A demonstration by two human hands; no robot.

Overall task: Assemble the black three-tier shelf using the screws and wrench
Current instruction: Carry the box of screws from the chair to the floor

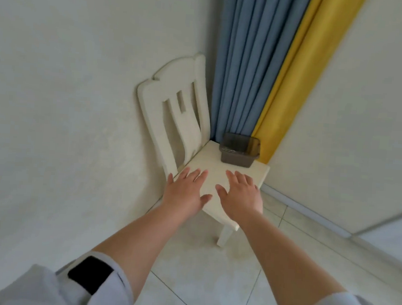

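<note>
- Basically nothing built yet, no black shelf parts in view anywhere.
- Left hand (187, 189) and right hand (242, 191) hover over the chair (218, 168), each grip spread, holding nothing.
- Small dark bin (239, 150) on the seat holds something metallic, maybe the screws, can't tell.

Small metal screws (229, 150) inside dark bin (238, 159)

Two hands (187, 189), one chair (174, 116), one bin (239, 150).

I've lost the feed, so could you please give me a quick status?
Left hand and right hand open, empty, over chair seat. Brown bin at seat's far corner. No shelf parts in view.
</note>
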